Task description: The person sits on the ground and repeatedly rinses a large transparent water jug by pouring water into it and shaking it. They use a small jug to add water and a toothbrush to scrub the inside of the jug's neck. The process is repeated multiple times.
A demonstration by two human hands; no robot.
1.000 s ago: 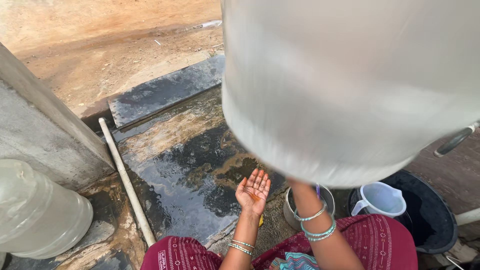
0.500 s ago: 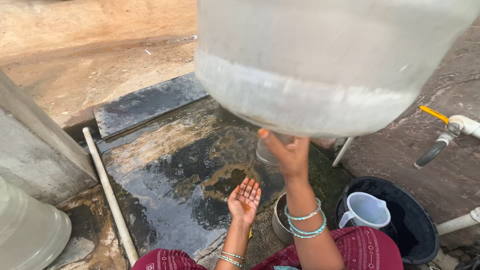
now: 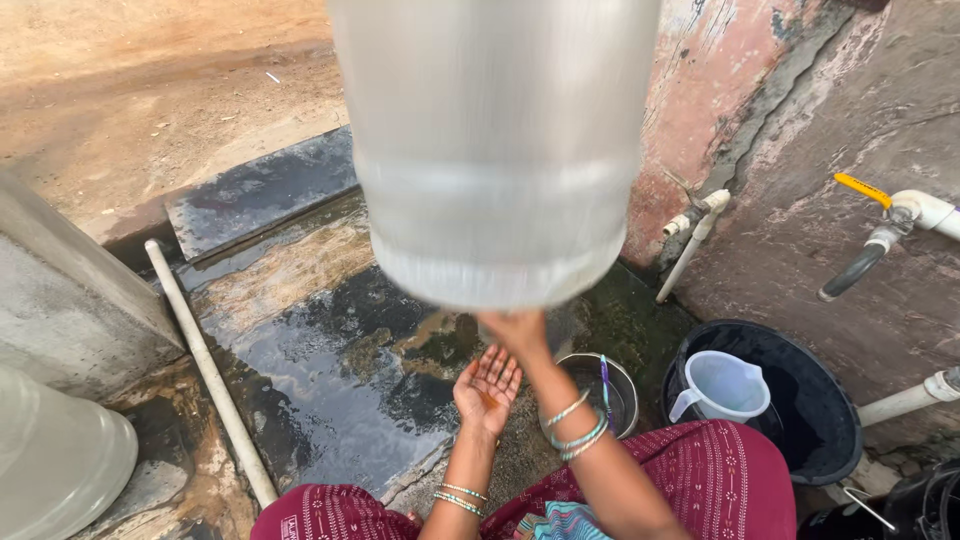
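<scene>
A big translucent water jug (image 3: 495, 150) hangs tilted close to the camera and fills the top middle of the view, blurred by motion. My right hand (image 3: 520, 330) reaches up and grips its lower end; the fingers are partly hidden behind the jug. My left hand (image 3: 487, 385) is held just under it, palm up and fingers spread, with nothing in it. Both wrists carry bangles. Below the hands lies a wet concrete slab (image 3: 300, 340).
A steel bowl (image 3: 615, 375) stands by my right forearm. To the right, a black tub (image 3: 810, 400) holds a white plastic pitcher (image 3: 725, 385). A tap with a yellow handle (image 3: 880, 225) sticks out of the wall. A white pipe (image 3: 205, 370) and another translucent container (image 3: 55, 460) are on the left.
The jug has swung left and now looks narrower. My right hand rose from near my lap to its lower end. The left hand stays palm up.
</scene>
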